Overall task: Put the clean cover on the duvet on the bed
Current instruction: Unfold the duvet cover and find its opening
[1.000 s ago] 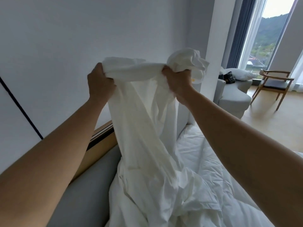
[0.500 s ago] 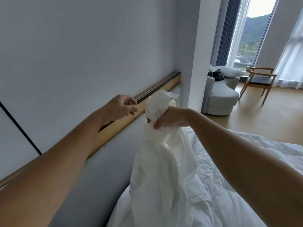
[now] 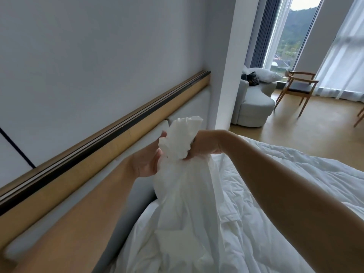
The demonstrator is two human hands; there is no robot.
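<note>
Cover (image 3: 185, 203) on duvet (image 3: 295, 184), headboard (image 3: 189, 103) left; armchair (image 3: 254, 107), chair (image 3: 300, 88) beyond

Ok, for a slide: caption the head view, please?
Right hand grips the bunched top of a white fabric duvet cover over the white quilted duvet, left hand touching it.

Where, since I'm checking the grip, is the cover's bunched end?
Head view, centre: the cover's bunched end pokes up from the right hand, left hand against its left side, near the headboard.
</note>
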